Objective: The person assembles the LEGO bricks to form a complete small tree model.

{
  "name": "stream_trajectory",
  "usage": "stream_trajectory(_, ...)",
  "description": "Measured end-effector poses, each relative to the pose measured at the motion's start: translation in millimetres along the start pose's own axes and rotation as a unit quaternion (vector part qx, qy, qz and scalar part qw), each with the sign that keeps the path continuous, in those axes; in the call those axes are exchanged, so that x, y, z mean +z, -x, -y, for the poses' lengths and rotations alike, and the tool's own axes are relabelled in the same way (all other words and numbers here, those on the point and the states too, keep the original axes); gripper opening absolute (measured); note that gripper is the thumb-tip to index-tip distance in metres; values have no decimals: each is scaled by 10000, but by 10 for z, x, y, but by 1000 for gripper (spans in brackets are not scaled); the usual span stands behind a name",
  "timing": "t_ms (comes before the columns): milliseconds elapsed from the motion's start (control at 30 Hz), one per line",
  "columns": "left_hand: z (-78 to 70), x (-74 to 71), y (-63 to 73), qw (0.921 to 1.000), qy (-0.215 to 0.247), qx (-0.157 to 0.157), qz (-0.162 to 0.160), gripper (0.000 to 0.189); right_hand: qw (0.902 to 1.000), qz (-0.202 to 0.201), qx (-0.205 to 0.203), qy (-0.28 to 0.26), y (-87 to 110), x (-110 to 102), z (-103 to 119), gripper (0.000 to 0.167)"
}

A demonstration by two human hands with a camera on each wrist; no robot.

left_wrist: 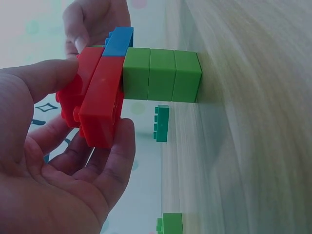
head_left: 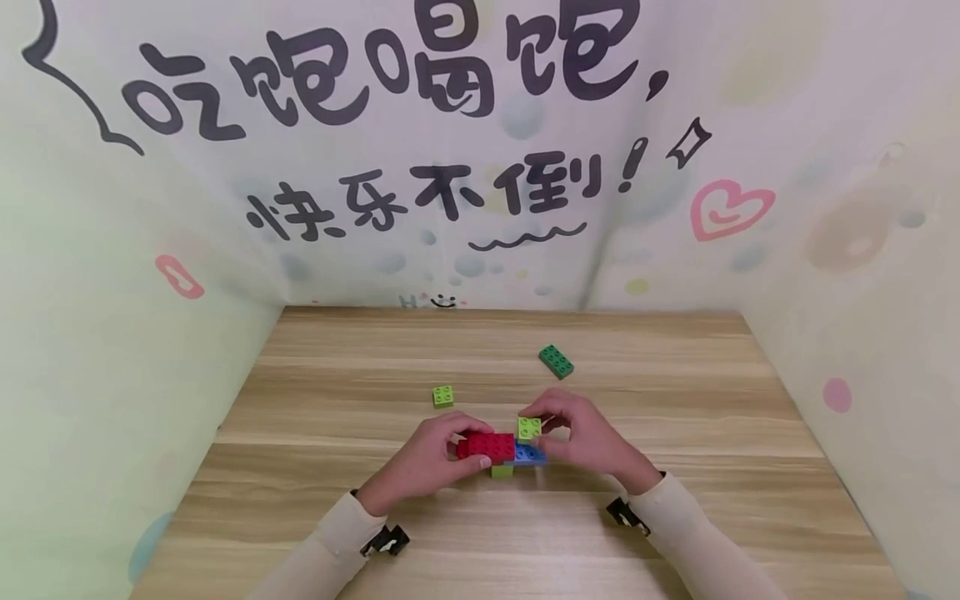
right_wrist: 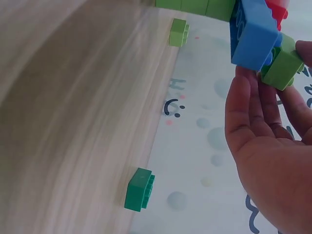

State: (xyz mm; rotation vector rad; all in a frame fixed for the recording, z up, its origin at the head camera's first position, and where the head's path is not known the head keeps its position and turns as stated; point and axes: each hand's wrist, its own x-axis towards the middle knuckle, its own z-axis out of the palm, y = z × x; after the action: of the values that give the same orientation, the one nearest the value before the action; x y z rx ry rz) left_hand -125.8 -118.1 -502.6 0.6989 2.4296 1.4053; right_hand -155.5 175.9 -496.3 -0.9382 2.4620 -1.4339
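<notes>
A column of light green toy bricks [left_wrist: 161, 75] stands on the table. Across its top lie a red brick [left_wrist: 100, 92] and a blue brick [right_wrist: 256, 36], with another red brick [head_left: 491, 447] on top. My left hand [head_left: 431, 458] grips the red bricks between thumb and fingers. My right hand [head_left: 588, 437] pinches a square light green brick [head_left: 529, 428] just above the blue brick's studs. In the right wrist view that brick is tilted close against the blue one; whether it is pressed on, I cannot tell.
Behind the hands, a loose light green brick [head_left: 443, 396] lies on the wooden table [head_left: 360, 358]. A dark green brick [head_left: 556, 361] sits farther back, to the right. White printed walls [head_left: 465, 275] border the table at the back and sides.
</notes>
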Motion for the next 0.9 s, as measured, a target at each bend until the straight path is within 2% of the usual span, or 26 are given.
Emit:
stream_trajectory(500, 13, 1, -6, 9999, -17, 83, -68, 33, 9993, 308, 31, -192, 88, 94, 16, 34)
stream_trajectory(900, 15, 16, -14, 10000, 37, 23, -83, 32, 9950, 441, 445, -775, 122, 163, -61, 22)
